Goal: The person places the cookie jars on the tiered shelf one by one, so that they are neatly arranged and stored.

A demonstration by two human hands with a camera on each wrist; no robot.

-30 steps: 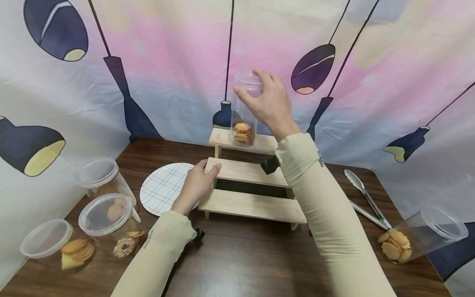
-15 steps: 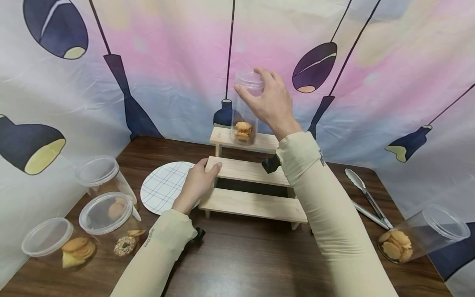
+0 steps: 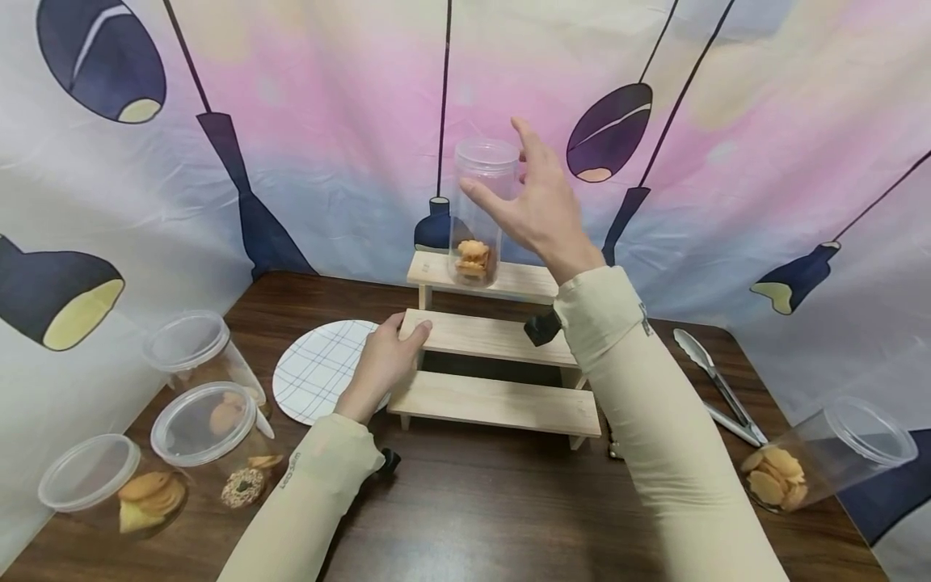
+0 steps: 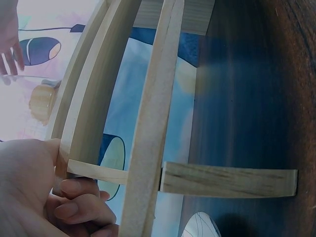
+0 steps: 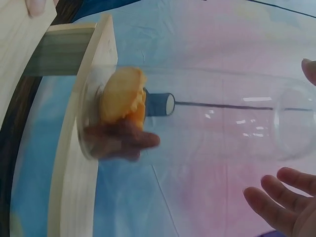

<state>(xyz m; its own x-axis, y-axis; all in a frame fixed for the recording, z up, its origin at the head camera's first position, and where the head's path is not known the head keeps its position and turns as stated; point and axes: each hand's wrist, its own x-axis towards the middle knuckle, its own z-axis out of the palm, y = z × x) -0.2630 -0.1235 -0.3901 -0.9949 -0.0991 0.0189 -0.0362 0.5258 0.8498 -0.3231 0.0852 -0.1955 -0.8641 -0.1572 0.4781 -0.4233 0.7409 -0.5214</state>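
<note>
A tall clear jar (image 3: 476, 202) with a few cookies (image 3: 473, 259) at its bottom stands upright on the top step of a three-tier wooden rack (image 3: 502, 408). Beside the jar's upper part is my right hand (image 3: 545, 202), fingers spread. In the right wrist view a gap shows between those fingers (image 5: 276, 202) and the jar wall (image 5: 212, 123). My left hand (image 3: 385, 360) grips the left end of the middle step. Seen from the left wrist, its fingers (image 4: 86, 210) curl under that board and the thumb lies on the other side.
Several lidded cookie jars (image 3: 204, 424) stand at the table's left. A round checked plate (image 3: 320, 372) lies left of the rack. Metal tongs (image 3: 720, 388) and a tilted jar of cookies (image 3: 807, 461) are at the right. A patterned cloth (image 3: 349, 121) hangs behind.
My right hand has let go of the jar on the top step, its fingers spreading and drawing back to the right. The left hand keeps its grip on the rack.
</note>
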